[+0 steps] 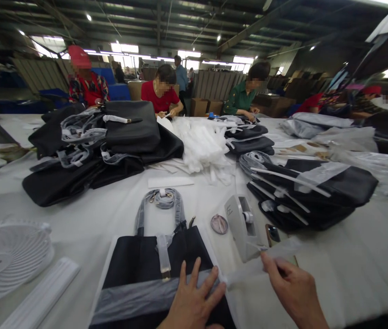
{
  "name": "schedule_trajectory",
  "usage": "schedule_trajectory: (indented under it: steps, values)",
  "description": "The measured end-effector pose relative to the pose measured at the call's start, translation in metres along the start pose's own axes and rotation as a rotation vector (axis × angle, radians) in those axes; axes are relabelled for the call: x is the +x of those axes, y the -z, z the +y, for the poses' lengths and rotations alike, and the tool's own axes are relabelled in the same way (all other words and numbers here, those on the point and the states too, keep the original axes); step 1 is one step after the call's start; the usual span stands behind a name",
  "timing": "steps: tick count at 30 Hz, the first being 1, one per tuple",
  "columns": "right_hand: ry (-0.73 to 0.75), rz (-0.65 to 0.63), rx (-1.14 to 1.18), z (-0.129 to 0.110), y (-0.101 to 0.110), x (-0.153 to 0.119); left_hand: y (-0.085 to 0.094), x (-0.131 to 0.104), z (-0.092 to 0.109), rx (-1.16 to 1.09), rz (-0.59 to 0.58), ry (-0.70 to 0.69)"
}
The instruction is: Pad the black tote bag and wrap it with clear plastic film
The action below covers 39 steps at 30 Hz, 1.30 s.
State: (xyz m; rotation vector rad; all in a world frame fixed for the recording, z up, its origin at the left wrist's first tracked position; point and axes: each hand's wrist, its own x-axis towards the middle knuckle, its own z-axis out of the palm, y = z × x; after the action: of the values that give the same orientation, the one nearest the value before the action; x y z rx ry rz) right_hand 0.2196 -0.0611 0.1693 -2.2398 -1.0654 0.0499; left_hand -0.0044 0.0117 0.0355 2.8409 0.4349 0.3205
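A black handbag (pixel 139 258) lies flat before me, with a translucent film band (pixel 135 299) across its front. Its film-wrapped handles (pixel 141 208) stretch away from me. My left hand (pixel 195 297) presses on the bag and band, fingers spread. To the right of the bag, my right hand (pixel 291 283) is closed in a pinch on a loose translucent film strip (pixel 245 273) that runs out from the bag's edge. Its fingertips are right by the front end of a white tape dispenser (pixel 243 228); whether they also touch tape is too small to tell.
A phone (pixel 273 234) and a round pinkish tape roll (pixel 219 224) lie near the dispenser. Black bags are piled left (pixel 128 132) and right (pixel 331 183). White packing material (pixel 204 141) heaps mid-table. A white fan (pixel 8 260) stands at left. Several co-workers sit across the table.
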Motion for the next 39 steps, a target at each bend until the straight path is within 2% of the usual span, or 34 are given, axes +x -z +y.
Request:
schedule_trajectory:
  steps: [3, 5, 7, 9, 12, 14, 17, 19, 21, 22, 24, 26, 27, 28, 30, 33, 36, 39]
  values:
    - [0.273, -0.109, 0.017, -0.023, -0.006, 0.002, 0.016, 0.003, 0.0, -0.187, -0.08, 0.021]
    - [0.372, -0.199, 0.08, -0.036, -0.016, -0.001, 0.029, 0.007, -0.001, -0.291, -0.11, 0.042]
    - [0.392, -0.29, 0.144, -0.047, -0.022, -0.005, 0.041, 0.011, -0.003, -0.394, -0.127, 0.064]
    - [0.352, -0.391, 0.205, -0.055, -0.026, -0.01, 0.049, 0.016, -0.006, -0.501, -0.133, 0.079]
    - [0.355, -0.52, 0.246, -0.067, -0.029, -0.02, 0.05, 0.023, -0.01, -0.648, -0.099, 0.129]
    - [0.481, -0.608, 0.237, -0.073, -0.037, -0.027, 0.046, 0.026, -0.013, -0.71, -0.08, 0.157]
    - [0.714, -0.742, 0.206, -0.078, -0.06, -0.038, 0.04, 0.027, -0.019, -0.797, -0.048, 0.133]
    - [0.783, -0.774, 0.221, -0.076, -0.079, -0.045, 0.037, 0.026, -0.023, -0.896, 0.019, 0.122]
    - [0.734, -0.765, 0.3, -0.068, -0.097, -0.049, 0.035, 0.024, -0.026, -1.008, 0.108, 0.152]
    - [0.659, -0.747, 0.359, -0.064, -0.104, -0.05, 0.034, 0.023, -0.027, -1.055, 0.144, 0.164]
    - [0.414, -0.733, 0.486, -0.053, -0.117, -0.051, 0.032, 0.023, -0.029, -1.182, 0.207, 0.207]
    - [0.184, -0.759, 0.552, -0.046, -0.125, -0.051, 0.029, 0.025, -0.03, -1.42, 0.273, 0.304]
    - [0.148, -0.794, 0.537, -0.043, -0.128, -0.051, 0.028, 0.027, -0.031, -1.569, 0.321, 0.375]
    - [0.178, -0.833, 0.492, -0.042, -0.131, -0.051, 0.027, 0.029, -0.032, -1.719, 0.383, 0.455]
    - [0.359, -0.885, 0.377, -0.045, -0.135, -0.052, 0.027, 0.034, -0.034, -1.975, 0.523, 0.597]
    - [0.558, -0.946, 0.287, -0.057, -0.139, -0.055, 0.036, 0.035, -0.041, -2.151, 0.657, 0.725]
    - [0.616, -0.962, 0.175, -0.072, -0.138, -0.058, 0.058, 0.019, -0.052, -2.096, 0.757, 0.845]
    - [0.643, -0.965, -0.005, -0.083, -0.134, -0.057, 0.087, -0.018, -0.063, -1.841, 0.823, 0.971]
